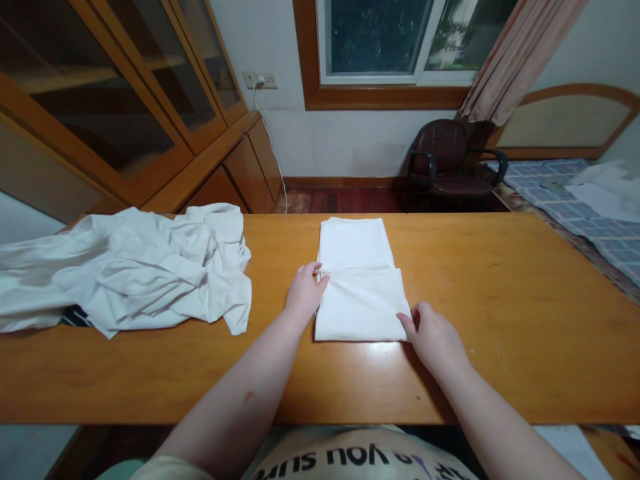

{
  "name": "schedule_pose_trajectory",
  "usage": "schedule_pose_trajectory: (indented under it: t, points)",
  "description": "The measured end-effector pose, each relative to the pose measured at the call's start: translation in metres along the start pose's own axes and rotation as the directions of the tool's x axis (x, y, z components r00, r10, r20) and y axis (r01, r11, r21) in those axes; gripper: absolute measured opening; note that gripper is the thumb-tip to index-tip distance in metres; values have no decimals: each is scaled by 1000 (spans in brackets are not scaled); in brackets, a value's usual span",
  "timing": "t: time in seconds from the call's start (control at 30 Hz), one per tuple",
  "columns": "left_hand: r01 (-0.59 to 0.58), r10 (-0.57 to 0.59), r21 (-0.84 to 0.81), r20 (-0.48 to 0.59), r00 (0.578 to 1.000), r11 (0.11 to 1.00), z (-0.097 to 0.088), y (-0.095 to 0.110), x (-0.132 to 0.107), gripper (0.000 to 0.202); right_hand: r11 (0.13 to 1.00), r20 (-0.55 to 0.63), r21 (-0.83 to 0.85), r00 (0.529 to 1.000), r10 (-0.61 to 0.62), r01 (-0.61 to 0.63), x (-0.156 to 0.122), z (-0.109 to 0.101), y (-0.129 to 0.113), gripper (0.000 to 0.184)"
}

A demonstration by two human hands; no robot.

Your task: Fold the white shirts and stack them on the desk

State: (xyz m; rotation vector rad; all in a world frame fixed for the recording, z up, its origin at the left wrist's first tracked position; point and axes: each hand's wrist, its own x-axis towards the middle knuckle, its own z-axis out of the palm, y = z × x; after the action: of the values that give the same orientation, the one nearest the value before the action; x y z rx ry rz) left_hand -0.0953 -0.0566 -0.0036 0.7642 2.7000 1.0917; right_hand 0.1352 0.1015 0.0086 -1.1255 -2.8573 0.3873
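A white cloth (357,273), folded into a narrow strip with its near half doubled over, lies in the middle of the wooden table (500,300). My left hand (304,290) pinches the cloth's left edge at the fold line, fingers closed on the fabric. My right hand (434,337) grips the near right corner of the cloth, fingers curled on it.
A crumpled pile of white cloths (135,267) covers the table's left part. Beyond the table stand a dark office chair (447,160), a glass-door wooden cabinet (125,100) on the left, and a bed with a checked cover (590,213) on the right.
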Motion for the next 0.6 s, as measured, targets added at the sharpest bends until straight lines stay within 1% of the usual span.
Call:
schedule_pose_trajectory:
  t: [0.07,0.17,0.2,0.27,0.3,0.33,0.4,0.43,0.47,0.5,0.57,0.6]
  points:
    - [9,-9,-35,-8,1000,999,-2,-1,1,32,998,-71,-3,996,-56,56,1,-7,4,28]
    - [4,-6,-105,-15,1000,994,-9,0,0,29,989,-198,71,974,-113,129,3,-18,7,31]
    - [6,-9,-121,-24,1000,993,-13,2,-1,27,983,-219,100,968,-126,151,4,-21,6,32]
    - [-10,3,-127,-58,998,992,-20,6,-6,25,963,-210,144,958,-195,228,8,-25,1,31]
    - [-43,33,-119,-77,996,992,-22,9,-9,24,946,-190,154,948,-257,287,11,-26,-3,31]
    - [-98,89,-108,-85,992,989,-24,11,-13,24,922,-161,156,930,-331,355,15,-27,-6,32]
    - [-247,243,-79,-55,968,966,-24,16,-20,23,870,-95,131,880,-466,475,27,-28,-12,37]
    - [-305,303,-62,-35,952,950,-22,17,-23,22,859,-70,104,865,-497,502,34,-29,-14,41]
    - [-334,333,-42,-23,943,942,-19,18,-24,23,866,-55,73,869,-491,494,43,-30,-16,46]
    - [-333,332,-22,-22,943,943,-16,18,-25,25,891,-46,41,892,-450,452,53,-32,-17,49]
    - [-255,255,3,-33,966,967,-10,15,-22,34,956,-10,-1,956,-292,292,73,-36,-17,47]
    - [-203,203,0,-25,979,979,-7,13,-19,38,976,40,-7,975,-219,220,81,-37,-17,42]
